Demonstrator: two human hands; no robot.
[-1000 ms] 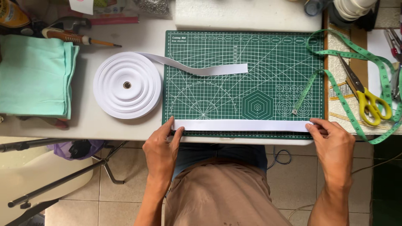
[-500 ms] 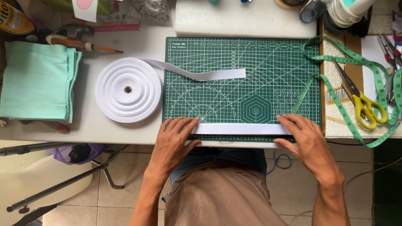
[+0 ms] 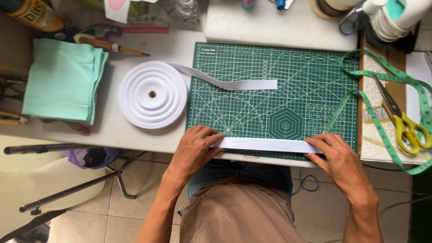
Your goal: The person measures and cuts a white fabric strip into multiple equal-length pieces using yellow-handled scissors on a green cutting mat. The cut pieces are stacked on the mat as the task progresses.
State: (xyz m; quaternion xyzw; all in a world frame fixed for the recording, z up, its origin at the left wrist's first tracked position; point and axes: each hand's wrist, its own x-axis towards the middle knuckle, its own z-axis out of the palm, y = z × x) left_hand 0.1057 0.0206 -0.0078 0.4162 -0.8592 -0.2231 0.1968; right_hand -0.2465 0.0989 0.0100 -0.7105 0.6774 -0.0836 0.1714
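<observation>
A cut white strip (image 3: 265,145) lies flat along the near edge of the green cutting mat (image 3: 279,94). My left hand (image 3: 194,150) holds the strip's left end, fingers curled over it. At the strip's right end, my right hand (image 3: 342,159) pinches and presses it against the mat. A big roll of white tape (image 3: 153,94) sits on the table left of the mat. Its loose tail (image 3: 234,83) runs out across the mat's upper part.
A folded mint-green cloth (image 3: 60,81) lies at the far left, with a wooden-handled awl (image 3: 108,44) behind it. Right of the mat are yellow-handled scissors (image 3: 405,123) and a looped green measuring tape (image 3: 382,130). A white block (image 3: 279,24) and bottles stand at the back.
Both hands slid inward along the strip, then spread slightly apart again. The visible strip between them is shorter than a second ago. The roll has not moved.
</observation>
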